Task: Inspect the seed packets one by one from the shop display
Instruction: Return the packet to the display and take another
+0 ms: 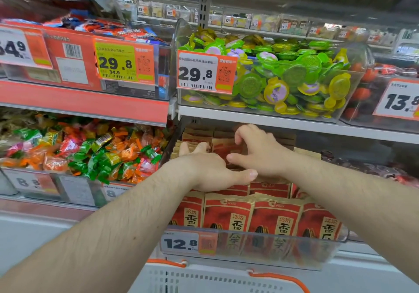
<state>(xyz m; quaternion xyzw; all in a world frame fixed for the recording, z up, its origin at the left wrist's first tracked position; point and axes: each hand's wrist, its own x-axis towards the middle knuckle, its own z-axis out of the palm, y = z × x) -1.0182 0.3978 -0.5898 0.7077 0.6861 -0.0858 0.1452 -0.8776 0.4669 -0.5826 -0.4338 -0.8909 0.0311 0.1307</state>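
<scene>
On the lower shelf, a clear bin (249, 247) tagged "12.8" holds red seed packets (229, 211), four upright in the front row and more stacked behind, where both hands reach: the left hand (210, 168) lies flat with straight fingers on the stack, and the right hand (258, 150) curls its fingers over the packets, though whether it grips one cannot be told. Above, a grey shelf (272, 120) carries a tub of green and yellow jelly cups (294, 77) tagged "29.8". Wrapped candies (90, 154) fill the left bin, and a white basket (204, 279) with orange handles sits below.
</scene>
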